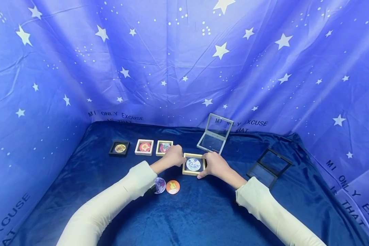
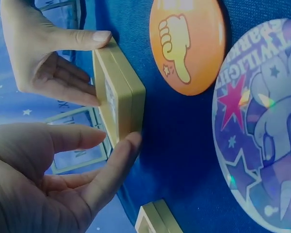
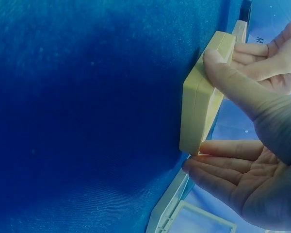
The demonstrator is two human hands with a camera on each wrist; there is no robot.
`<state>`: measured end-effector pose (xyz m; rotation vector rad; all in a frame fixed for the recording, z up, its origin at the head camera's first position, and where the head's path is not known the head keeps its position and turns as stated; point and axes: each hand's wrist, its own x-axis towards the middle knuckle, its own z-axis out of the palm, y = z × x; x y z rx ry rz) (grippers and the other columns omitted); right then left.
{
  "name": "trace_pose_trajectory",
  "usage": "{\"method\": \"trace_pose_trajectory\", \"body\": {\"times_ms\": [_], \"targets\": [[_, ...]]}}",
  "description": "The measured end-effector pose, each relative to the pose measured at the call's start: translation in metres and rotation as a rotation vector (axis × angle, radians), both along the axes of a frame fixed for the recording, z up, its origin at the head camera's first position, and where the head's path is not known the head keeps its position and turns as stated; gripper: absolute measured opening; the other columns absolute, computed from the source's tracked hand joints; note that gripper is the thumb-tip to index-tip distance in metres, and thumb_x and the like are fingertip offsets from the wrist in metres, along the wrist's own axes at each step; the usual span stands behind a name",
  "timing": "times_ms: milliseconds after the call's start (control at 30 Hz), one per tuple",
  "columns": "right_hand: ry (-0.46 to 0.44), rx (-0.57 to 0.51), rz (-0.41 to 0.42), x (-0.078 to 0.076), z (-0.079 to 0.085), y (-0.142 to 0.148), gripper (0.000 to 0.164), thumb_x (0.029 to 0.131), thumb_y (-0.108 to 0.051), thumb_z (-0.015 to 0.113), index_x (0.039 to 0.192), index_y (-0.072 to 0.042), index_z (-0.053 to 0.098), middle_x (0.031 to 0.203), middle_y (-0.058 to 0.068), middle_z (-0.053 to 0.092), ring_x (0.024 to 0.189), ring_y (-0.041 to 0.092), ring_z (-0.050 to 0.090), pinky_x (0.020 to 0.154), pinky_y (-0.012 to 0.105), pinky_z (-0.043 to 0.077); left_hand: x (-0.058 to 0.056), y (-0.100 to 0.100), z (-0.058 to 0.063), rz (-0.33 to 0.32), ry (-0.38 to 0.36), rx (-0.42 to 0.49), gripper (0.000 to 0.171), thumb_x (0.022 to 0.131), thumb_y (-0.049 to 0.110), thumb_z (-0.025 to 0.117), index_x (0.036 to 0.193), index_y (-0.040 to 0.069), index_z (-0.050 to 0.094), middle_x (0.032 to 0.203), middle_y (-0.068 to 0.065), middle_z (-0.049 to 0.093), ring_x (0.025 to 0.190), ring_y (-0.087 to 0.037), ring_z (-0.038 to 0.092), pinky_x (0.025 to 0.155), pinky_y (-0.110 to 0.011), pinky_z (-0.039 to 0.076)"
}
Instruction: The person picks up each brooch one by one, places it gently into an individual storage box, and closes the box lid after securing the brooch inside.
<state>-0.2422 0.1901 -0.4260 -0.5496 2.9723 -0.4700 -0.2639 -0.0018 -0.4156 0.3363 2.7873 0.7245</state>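
Observation:
A gold-rimmed display frame (image 1: 192, 174) with a blue-and-white round badge (image 1: 193, 164) inside lies between both hands on the dark blue cloth. My left hand (image 1: 172, 156) holds its left side, finger and thumb at the edge in the left wrist view. On the opposite side my right hand (image 1: 216, 165) grips the frame, its thumb (image 3: 218, 63) on the near edge and its fingers at the far part. Close by the left cuff lie a purple badge (image 1: 160, 185), partly covered by the sleeve in the head view, and an orange thumb-sign badge (image 1: 173, 187).
Left of the hands, a black frame (image 1: 119, 153), a white frame (image 1: 144, 153) and another gold frame (image 1: 160, 153) stand in a row, each with a badge. An opened white frame (image 1: 215, 135) is behind; an opened black frame (image 1: 269, 167) is at right. Starry curtains (image 1: 172, 51) surround the cloth.

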Motion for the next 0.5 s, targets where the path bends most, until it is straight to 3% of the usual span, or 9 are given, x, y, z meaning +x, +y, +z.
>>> {"method": "trace_pose_trajectory", "body": {"times_ms": [67, 200, 433, 500], "targets": [[-0.001, 0.005, -0.002, -0.001, 0.000, 0.000, 0.068, 0.055, -0.039, 0.101, 0.102, 0.001, 0.073, 0.078, 0.004, 0.065, 0.065, 0.016, 0.052, 0.060, 0.031, 0.045, 0.000, 0.001, 0.000, 0.020, -0.020, -0.002, 0.044, 0.091, 0.010, 0.071, 0.051, 0.012, 0.052, 0.047, 0.001, 0.062, 0.053, -0.015, 0.069, 0.047, -0.020, 0.044], [-0.007, 0.016, -0.001, -0.001, -0.001, 0.001, 0.072, 0.056, -0.041, 0.100, 0.108, 0.002, 0.073, 0.084, 0.007, 0.068, 0.068, 0.016, 0.054, 0.064, 0.032, 0.048, 0.000, 0.002, -0.002, 0.040, -0.037, -0.013, 0.029, 0.090, 0.009, 0.072, 0.062, 0.006, 0.062, 0.057, -0.005, 0.071, 0.057, -0.016, 0.073, 0.056, -0.024, 0.055], [-0.078, -0.049, 0.034, -0.009, 0.006, 0.011, 0.067, 0.071, -0.043, 0.092, 0.116, 0.002, 0.073, 0.092, 0.013, 0.074, 0.062, 0.014, 0.054, 0.063, 0.030, 0.048, -0.002, 0.003, -0.007, 0.048, -0.031, 0.003, 0.028, 0.088, 0.009, 0.073, 0.064, 0.005, 0.061, 0.054, -0.005, 0.069, 0.049, -0.013, 0.069, 0.053, -0.023, 0.054], [-0.078, -0.079, 0.035, -0.015, 0.012, 0.016, 0.062, 0.077, -0.041, 0.088, 0.117, 0.003, 0.073, 0.102, 0.017, 0.076, 0.070, 0.020, 0.065, 0.070, 0.035, 0.054, -0.002, 0.003, -0.008, 0.040, -0.024, 0.015, 0.031, 0.088, 0.009, 0.073, 0.061, 0.007, 0.058, 0.053, -0.005, 0.068, 0.049, -0.013, 0.069, 0.052, -0.022, 0.053]]}}
